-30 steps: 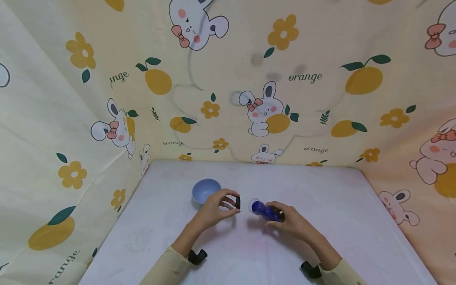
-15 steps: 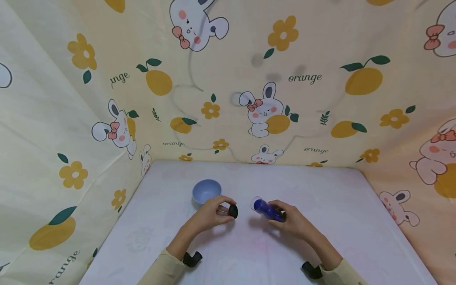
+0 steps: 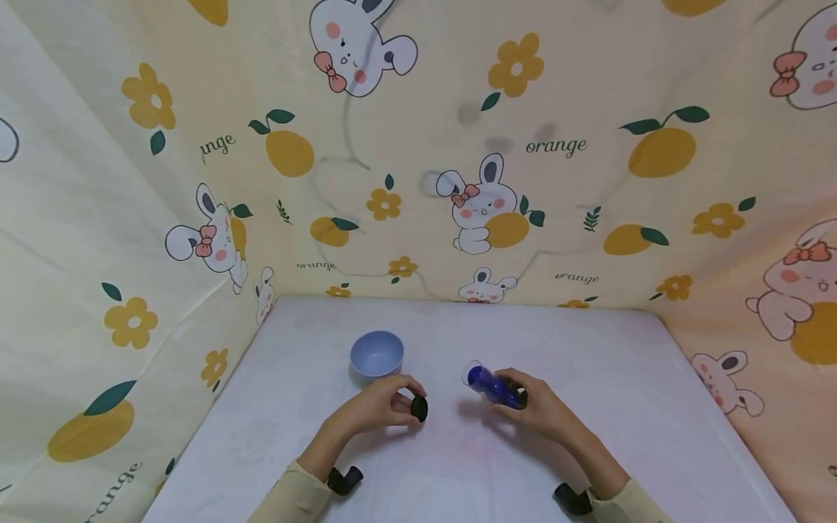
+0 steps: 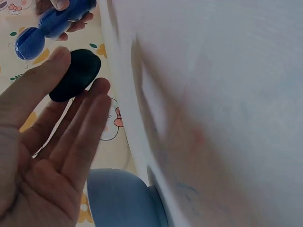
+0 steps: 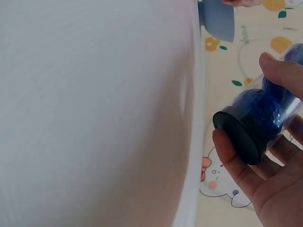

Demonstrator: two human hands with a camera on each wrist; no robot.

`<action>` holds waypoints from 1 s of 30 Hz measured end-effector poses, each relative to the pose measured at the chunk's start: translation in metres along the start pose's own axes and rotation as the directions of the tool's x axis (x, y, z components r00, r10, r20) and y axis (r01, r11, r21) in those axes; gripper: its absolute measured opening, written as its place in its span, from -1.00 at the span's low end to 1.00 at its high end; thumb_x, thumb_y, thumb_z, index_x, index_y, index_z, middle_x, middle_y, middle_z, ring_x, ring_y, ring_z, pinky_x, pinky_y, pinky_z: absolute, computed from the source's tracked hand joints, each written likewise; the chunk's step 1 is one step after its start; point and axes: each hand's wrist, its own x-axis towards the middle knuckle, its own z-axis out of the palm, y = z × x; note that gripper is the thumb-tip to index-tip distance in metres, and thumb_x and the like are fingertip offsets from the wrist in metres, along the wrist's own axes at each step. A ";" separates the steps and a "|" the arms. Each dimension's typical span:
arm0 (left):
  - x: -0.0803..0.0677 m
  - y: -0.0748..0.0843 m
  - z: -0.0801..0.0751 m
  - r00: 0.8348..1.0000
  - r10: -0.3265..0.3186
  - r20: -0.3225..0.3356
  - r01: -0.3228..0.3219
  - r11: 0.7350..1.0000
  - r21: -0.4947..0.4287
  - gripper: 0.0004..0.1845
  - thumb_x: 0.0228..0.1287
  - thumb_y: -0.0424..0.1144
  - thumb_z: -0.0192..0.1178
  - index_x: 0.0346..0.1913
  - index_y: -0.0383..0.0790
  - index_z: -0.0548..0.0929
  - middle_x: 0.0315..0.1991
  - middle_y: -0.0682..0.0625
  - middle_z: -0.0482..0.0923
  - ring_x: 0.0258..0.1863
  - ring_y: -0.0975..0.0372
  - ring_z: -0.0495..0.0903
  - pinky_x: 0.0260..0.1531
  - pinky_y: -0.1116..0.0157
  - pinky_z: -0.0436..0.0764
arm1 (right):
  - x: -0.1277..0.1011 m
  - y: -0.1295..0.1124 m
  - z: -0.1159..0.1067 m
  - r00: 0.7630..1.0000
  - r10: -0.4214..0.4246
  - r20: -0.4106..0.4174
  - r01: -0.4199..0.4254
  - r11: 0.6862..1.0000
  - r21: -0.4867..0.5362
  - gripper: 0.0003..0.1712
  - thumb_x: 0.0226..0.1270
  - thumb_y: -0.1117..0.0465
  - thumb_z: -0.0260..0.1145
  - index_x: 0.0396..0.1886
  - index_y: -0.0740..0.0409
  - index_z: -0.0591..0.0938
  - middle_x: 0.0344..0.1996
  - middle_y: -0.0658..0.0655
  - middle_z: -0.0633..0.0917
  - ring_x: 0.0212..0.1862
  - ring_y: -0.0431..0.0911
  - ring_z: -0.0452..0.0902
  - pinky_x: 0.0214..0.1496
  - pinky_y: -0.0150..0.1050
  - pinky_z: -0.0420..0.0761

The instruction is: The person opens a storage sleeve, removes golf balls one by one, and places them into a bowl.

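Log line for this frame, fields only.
left hand: pinches black cap | right hand: holds blue bottle, tilted, uncapped | bowl: on table

One bowl (image 3: 376, 354), one bottle (image 3: 492, 385), one cap (image 3: 419, 408)

Right hand (image 5: 270, 189) grips blue bottle (image 5: 265, 111) tilted, black base (image 5: 236, 135) toward camera, thumb on top, fingers under. White tabletop (image 5: 94, 113) fills left. Bowl (image 5: 218, 19) at top edge, patterned cloth (image 5: 227, 94) behind.

The head view looks forward and down over the counter (image 3: 458, 465) from well back; each wrist view sits close beside its palm, tilted sideways; all share the blue bottle (image 3: 489, 385).
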 end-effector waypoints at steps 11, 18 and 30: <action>-0.001 -0.007 0.000 1.000 0.003 0.028 -0.009 0.978 0.208 -0.54 0.26 -0.26 0.60 0.18 -0.13 0.68 0.15 0.04 0.69 0.08 0.20 0.74 0.14 0.18 0.74 | -0.001 0.002 0.001 1.000 0.005 -0.029 -0.005 1.000 0.013 -0.40 0.32 0.07 0.64 0.31 -0.01 0.64 0.16 0.23 0.74 0.15 0.15 0.69 0.15 0.13 0.75; -0.003 -0.011 0.002 0.999 0.010 0.044 -0.020 0.971 0.237 -0.53 0.24 -0.25 0.62 0.16 -0.13 0.68 0.12 0.04 0.69 0.12 0.14 0.72 0.17 0.13 0.71 | -0.001 0.003 0.004 0.998 0.001 -0.063 0.000 1.000 0.015 -0.39 0.31 0.06 0.64 0.31 -0.02 0.63 0.17 0.21 0.74 0.17 0.15 0.69 0.14 0.12 0.74; -0.007 -0.006 0.000 0.999 -0.033 0.002 0.030 0.927 0.374 -0.53 0.20 -0.22 0.64 0.12 -0.18 0.70 0.05 0.02 0.71 0.10 0.18 0.66 0.24 0.17 0.64 | 0.000 0.007 0.003 0.996 0.004 -0.094 -0.004 1.000 -0.004 -0.38 0.30 -0.01 0.65 0.30 -0.04 0.64 0.18 0.21 0.75 0.21 0.19 0.68 0.21 0.21 0.70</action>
